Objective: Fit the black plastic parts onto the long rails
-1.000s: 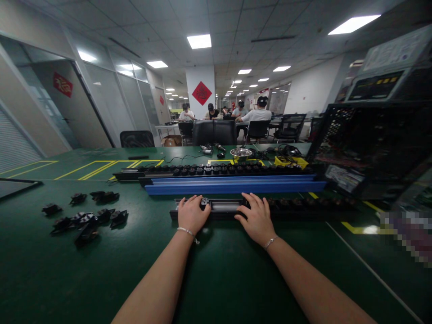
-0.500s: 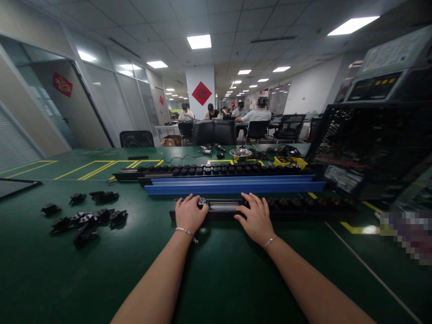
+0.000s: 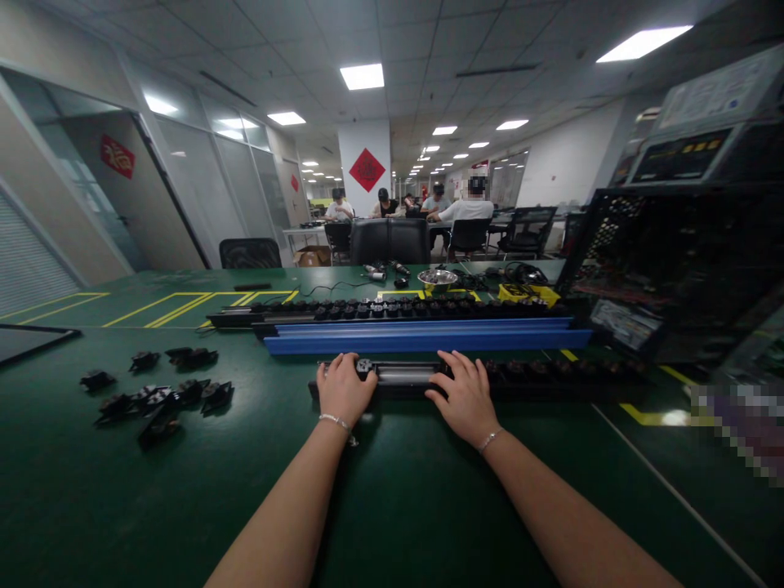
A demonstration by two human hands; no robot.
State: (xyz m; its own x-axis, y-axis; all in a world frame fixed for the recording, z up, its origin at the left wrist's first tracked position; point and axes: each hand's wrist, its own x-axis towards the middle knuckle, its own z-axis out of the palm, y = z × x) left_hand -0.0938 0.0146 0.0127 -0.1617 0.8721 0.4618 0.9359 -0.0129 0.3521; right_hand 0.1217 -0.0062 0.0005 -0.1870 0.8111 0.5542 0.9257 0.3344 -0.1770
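Note:
A long black rail with a pale, shiny channel lies across the green table in front of me. Near its left end, my left hand is closed round a small black part that sits in the channel. My right hand lies over the middle of the rail, thumb on the near side and fingers bent over the far side, gripping it. Between the hands a stretch of bare channel shows. To the right of my right hand, several black parts sit in a row along the rail. My fingers hide some of what they touch.
Blue rails lie just behind, then black rails filled with parts. Loose black parts are scattered at left. Farther back are a metal bowl, a yellow tray and cables. An open computer case stands at right.
The view has shifted very slightly. Both hands keep their grip and their places on the rail, with no clear movement of the parts.

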